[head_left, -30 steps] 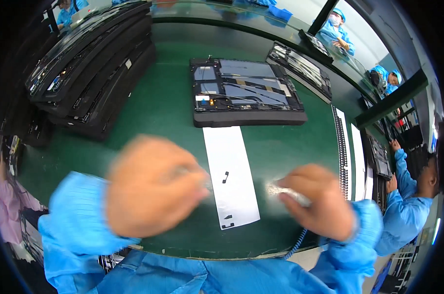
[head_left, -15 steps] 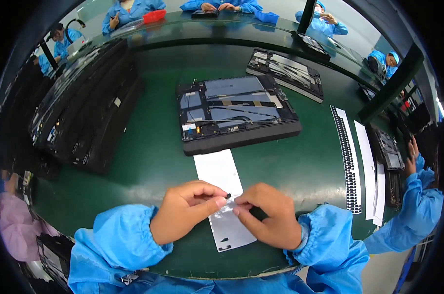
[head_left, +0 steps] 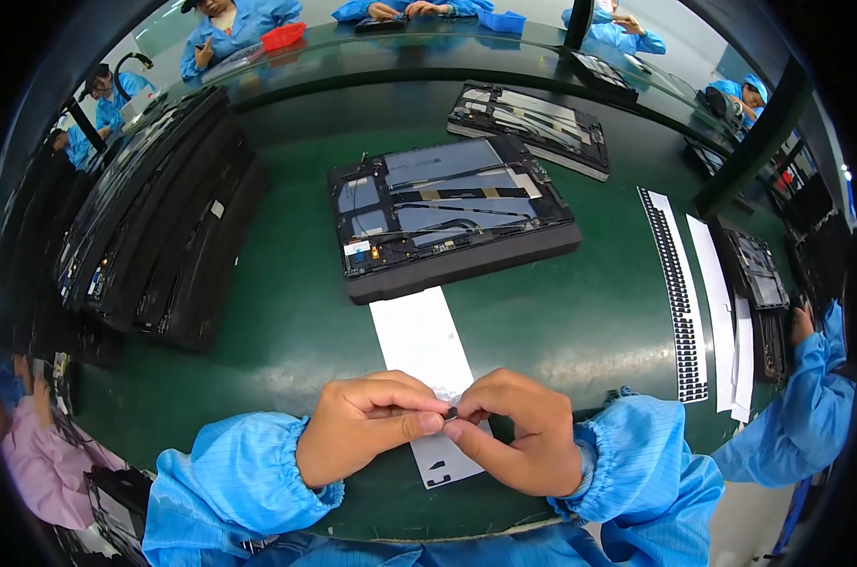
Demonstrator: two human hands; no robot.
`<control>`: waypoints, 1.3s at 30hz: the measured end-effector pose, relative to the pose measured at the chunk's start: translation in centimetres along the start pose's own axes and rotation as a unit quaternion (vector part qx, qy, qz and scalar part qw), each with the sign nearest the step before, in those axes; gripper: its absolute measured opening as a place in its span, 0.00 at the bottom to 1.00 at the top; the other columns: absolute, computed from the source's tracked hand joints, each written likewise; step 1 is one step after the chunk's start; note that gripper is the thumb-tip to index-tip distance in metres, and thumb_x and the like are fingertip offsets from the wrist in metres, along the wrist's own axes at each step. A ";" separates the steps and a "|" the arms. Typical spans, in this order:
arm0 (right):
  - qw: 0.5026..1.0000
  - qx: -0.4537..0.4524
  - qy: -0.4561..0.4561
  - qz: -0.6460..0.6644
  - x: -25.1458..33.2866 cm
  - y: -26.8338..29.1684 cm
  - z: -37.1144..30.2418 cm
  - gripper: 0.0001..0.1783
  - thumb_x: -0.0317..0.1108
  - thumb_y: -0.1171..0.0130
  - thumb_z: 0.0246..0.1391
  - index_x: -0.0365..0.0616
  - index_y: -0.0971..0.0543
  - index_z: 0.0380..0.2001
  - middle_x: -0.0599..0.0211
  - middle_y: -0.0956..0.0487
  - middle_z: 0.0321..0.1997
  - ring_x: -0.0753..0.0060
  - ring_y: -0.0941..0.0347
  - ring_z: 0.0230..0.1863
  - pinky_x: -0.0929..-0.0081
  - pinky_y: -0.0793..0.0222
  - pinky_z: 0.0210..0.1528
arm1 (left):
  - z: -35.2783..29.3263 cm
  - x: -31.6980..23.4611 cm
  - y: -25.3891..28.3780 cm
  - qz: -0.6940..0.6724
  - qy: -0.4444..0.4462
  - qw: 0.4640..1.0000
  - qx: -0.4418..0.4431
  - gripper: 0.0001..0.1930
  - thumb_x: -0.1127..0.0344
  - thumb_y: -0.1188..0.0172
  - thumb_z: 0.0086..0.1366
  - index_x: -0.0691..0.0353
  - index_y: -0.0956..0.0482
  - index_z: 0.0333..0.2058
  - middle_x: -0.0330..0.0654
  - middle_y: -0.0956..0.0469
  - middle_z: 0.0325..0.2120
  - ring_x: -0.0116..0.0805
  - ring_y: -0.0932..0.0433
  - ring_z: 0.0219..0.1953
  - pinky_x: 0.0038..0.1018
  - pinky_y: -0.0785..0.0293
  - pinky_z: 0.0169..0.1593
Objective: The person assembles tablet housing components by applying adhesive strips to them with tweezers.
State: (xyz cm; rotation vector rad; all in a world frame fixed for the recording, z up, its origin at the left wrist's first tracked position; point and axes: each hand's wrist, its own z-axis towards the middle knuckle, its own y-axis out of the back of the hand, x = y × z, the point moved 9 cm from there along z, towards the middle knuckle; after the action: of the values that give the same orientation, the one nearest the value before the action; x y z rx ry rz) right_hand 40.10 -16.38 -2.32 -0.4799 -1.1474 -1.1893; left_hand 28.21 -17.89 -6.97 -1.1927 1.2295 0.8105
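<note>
Over a white backing sheet, my left hand pinches a small black piece between thumb and forefinger. From the other side, my right hand closes thumb and forefinger on the same piece; its exact shape is hidden by the fingertips. A few black stickers show at the sheet's near end. Just beyond the sheet lies an opened flat electronic device, with grey panels and thin cables, resting on a thick black foam block.
At left stands a row of black foam trays. Another opened device lies at the back. To the right are a strip of black stickers, white paper strips and a further device. Co-workers in blue sit around the table.
My right thumb and forefinger have come in to meet the small black piece, which has shifted slightly right and down with my left hand. The view has tilted slightly.
</note>
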 end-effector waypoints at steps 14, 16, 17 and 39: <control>0.921 0.070 0.115 -0.365 0.3 2.4 0.8 0.11 0.17 0.44 0.32 0.40 0.23 0.24 0.63 0.27 0.22 0.62 0.34 0.19 0.69 0.38 0.24 | -0.1 -0.6 0.1 -0.057 -0.020 0.997 -0.042 0.11 0.75 0.40 0.55 0.72 0.26 0.37 0.44 0.24 0.33 0.29 0.25 0.37 0.23 0.27 0.42; 0.938 0.068 0.114 -0.320 1.5 2.3 1.3 0.09 0.19 0.42 0.34 0.38 0.23 0.26 0.63 0.27 0.22 0.65 0.32 0.20 0.72 0.36 0.24 | 0.0 -1.7 0.0 0.001 -0.063 0.997 -0.046 0.11 0.75 0.39 0.55 0.72 0.26 0.37 0.44 0.24 0.33 0.28 0.25 0.36 0.23 0.27 0.41; 0.937 0.068 0.117 -0.321 2.1 2.2 1.4 0.09 0.19 0.42 0.34 0.38 0.23 0.26 0.63 0.27 0.22 0.65 0.32 0.20 0.72 0.36 0.24 | -0.2 -2.0 0.0 0.028 -0.078 0.996 -0.043 0.10 0.75 0.39 0.54 0.71 0.25 0.35 0.44 0.24 0.32 0.28 0.25 0.35 0.23 0.27 0.40; 0.979 -0.167 -0.055 -0.104 -8.7 15.4 10.6 0.04 0.26 0.48 0.45 0.37 0.28 0.24 0.57 0.25 0.37 0.65 0.30 0.41 0.74 0.36 0.42 | 7.5 -5.5 11.1 0.480 -0.142 0.825 -0.262 0.36 0.57 0.39 0.53 0.70 0.42 0.55 0.60 0.43 0.55 0.53 0.43 0.57 0.37 0.47 0.59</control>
State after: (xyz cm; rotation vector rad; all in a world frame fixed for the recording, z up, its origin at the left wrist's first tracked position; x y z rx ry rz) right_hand 49.80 1.83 -1.88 -0.7005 -1.1145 -1.5661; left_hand 18.62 -7.28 -4.78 -0.7397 1.3748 2.1113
